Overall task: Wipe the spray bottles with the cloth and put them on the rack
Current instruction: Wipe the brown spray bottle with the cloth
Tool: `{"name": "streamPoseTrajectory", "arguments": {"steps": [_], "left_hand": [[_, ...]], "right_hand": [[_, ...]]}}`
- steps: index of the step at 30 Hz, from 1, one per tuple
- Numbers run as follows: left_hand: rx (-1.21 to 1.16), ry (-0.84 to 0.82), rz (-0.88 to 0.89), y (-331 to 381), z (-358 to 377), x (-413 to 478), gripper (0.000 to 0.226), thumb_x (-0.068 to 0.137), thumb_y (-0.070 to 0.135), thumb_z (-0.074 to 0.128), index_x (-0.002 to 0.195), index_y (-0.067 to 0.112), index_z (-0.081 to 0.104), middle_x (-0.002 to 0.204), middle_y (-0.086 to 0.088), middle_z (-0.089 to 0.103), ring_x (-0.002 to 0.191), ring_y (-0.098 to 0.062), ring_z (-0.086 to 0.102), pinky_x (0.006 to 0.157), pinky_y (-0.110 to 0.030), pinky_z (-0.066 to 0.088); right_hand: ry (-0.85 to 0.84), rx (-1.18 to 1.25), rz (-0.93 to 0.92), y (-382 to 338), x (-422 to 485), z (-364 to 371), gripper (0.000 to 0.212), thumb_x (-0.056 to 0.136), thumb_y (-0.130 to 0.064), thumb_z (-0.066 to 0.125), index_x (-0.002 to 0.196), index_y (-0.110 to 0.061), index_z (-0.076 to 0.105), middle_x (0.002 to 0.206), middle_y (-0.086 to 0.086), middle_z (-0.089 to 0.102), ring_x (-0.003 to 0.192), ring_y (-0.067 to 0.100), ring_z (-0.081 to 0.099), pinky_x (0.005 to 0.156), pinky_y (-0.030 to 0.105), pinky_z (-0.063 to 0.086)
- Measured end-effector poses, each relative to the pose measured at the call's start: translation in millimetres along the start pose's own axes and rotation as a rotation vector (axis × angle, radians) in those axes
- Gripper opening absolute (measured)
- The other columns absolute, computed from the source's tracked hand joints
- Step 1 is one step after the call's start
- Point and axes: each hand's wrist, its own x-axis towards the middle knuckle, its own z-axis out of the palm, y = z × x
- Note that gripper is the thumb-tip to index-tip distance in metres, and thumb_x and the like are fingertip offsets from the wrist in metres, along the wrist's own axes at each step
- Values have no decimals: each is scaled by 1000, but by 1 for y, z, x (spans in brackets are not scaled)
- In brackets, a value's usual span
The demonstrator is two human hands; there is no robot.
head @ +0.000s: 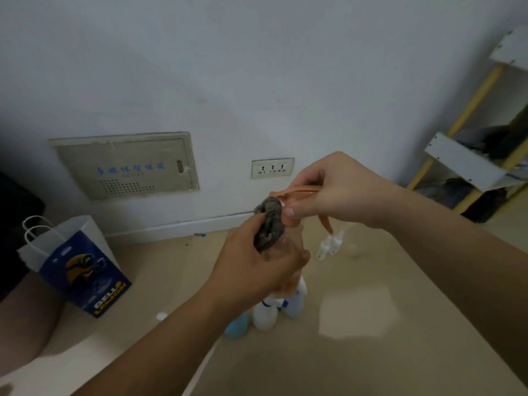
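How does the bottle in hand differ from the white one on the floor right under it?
The orange-headed bottle is held in the air, right hand on its head; the white bottle stands on the floor. The orange-headed bottle has the cloth pressed to it by the left hand; the white bottle is untouched. Both are spray bottles.

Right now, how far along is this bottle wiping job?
Done: no bottle can be made out on the rack, so little or nothing looks finished. In hand: the right hand holds an orange-topped spray bottle while the left hand presses the grey cloth to its neck. Left: the white bottles, a blue bottle and two small bottles are on the floor.
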Motion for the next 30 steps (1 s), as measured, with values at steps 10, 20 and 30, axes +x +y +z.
{"name": "streamPoseTrajectory", "arguments": {"steps": [10, 20, 30], "left_hand": [[-135, 170, 150, 22, -18, -48, 10, 93, 18, 73, 103, 19, 75, 85, 11, 76, 75, 0, 70, 65, -12, 52], [-276, 127, -87, 20, -21, -42, 14, 86, 32, 80, 95, 21, 80, 84, -2, 79, 78, -21, 77, 68, -34, 65], [-275, 3, -220, 2, -20, -26, 14, 88, 24, 77, 101, 20, 81, 93, -7, 80, 88, -28, 78, 84, -48, 64]], "right_hand": [[77, 418, -60, -38, -68, 27, 35, 75, 3, 86, 105, -13, 78, 84, 11, 79, 69, 16, 73, 62, 23, 53], [88, 697, 184, -1, -67, 65, 21, 84, -20, 82, 103, -11, 81, 94, 7, 79, 82, 17, 74, 73, 31, 56], [19, 774, 285, 23, -49, 76, 24, 85, -27, 80, 105, -15, 82, 98, 8, 80, 83, 15, 73, 68, 27, 55]]}}
